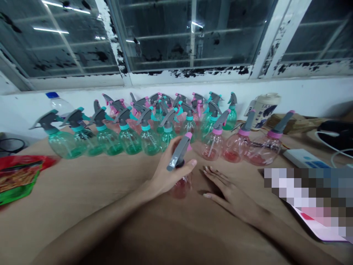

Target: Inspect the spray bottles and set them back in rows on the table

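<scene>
My left hand (168, 173) is wrapped round the neck of a pink spray bottle (182, 186) with a grey trigger head (179, 151), which stands on the brown table (96, 191). My right hand (228, 191) lies flat on the table just right of that bottle, fingers stretched out and empty. Behind them stand several rows of spray bottles: green ones (110, 138) to the left and pink ones (239, 145) to the right.
A red and green snack bag (19, 176) lies at the left edge. A water bottle with a blue cap (56, 101) stands at the back left. A white jug (263, 106), a white box (303, 158) and cables (336, 147) sit at the right. A window wall runs behind.
</scene>
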Demonstrator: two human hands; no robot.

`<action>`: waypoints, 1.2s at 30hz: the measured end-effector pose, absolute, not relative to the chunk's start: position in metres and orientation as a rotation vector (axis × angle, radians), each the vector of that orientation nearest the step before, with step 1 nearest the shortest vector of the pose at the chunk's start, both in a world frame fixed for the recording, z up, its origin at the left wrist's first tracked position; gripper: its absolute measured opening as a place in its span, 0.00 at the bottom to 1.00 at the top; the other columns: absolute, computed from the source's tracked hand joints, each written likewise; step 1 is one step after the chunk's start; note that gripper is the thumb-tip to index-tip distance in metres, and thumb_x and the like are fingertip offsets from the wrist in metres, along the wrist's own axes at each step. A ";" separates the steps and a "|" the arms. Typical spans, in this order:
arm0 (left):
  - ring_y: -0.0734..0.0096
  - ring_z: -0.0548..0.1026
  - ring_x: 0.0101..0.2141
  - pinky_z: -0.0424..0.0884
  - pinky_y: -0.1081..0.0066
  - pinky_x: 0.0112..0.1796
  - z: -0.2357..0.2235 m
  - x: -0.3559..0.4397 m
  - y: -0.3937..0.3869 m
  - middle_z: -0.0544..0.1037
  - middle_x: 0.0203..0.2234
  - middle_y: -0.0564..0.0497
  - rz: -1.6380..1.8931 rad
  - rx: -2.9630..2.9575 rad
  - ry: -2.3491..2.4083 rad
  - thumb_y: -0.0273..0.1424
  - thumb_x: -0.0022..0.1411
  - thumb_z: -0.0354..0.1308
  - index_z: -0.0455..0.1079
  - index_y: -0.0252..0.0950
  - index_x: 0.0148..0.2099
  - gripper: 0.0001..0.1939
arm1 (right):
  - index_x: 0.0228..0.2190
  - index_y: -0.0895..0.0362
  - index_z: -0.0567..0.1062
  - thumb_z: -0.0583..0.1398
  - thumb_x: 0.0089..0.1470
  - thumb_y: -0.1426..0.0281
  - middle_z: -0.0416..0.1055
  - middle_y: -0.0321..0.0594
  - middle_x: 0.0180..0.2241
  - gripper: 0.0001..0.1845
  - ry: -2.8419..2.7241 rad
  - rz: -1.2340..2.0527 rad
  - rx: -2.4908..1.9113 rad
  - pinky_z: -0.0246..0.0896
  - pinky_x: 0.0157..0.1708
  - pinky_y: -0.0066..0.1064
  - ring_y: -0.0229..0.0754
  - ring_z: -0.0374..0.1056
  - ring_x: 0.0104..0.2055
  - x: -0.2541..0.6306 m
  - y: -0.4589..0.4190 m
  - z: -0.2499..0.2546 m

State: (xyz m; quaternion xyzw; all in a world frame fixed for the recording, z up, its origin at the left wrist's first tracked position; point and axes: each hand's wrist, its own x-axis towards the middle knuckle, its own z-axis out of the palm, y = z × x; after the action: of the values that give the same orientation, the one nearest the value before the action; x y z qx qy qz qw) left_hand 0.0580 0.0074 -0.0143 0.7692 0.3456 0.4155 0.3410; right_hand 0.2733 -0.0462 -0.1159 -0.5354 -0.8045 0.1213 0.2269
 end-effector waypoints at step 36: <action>0.50 0.75 0.42 0.71 0.57 0.41 -0.023 0.105 0.087 0.76 0.42 0.35 0.929 2.532 1.662 0.39 0.61 0.56 0.57 0.26 0.56 0.27 | 0.53 0.55 0.65 0.49 0.61 0.59 0.66 0.45 0.55 0.22 -1.863 0.632 -1.379 0.53 0.57 0.47 0.47 0.61 0.57 0.274 -0.044 -0.100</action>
State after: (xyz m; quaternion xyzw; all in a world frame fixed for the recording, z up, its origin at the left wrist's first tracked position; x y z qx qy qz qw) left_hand 0.1048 0.0870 -0.0228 0.7993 0.5245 0.2931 -0.0132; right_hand 0.2738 -0.0442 -0.1002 -0.5352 -0.7231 0.2453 0.3613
